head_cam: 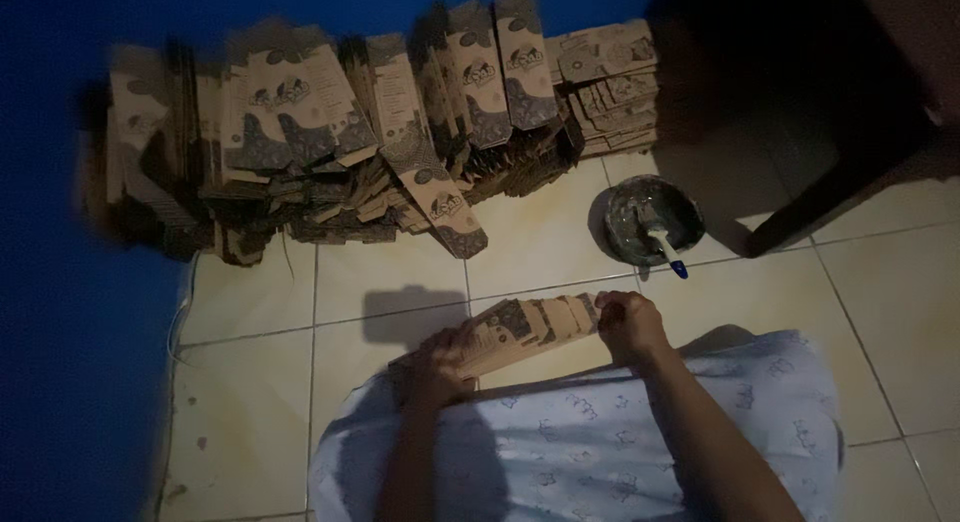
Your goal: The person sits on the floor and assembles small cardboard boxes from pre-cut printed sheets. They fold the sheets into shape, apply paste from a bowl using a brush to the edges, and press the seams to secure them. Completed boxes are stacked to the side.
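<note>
Cardboard sleeves, fanned, gripped at each end by left hand and right hand fingers

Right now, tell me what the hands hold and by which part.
Both hold a fanned stack of flat brown cartons: left hand at its near end, right hand at its far end.

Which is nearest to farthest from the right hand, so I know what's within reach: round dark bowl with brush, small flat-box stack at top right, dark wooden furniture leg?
1. Round dark bowl with brush, just above the right hand.
2. Dark wooden furniture leg, up to the right.
3. Small flat-box stack, farthest, by the blue wall.
</note>
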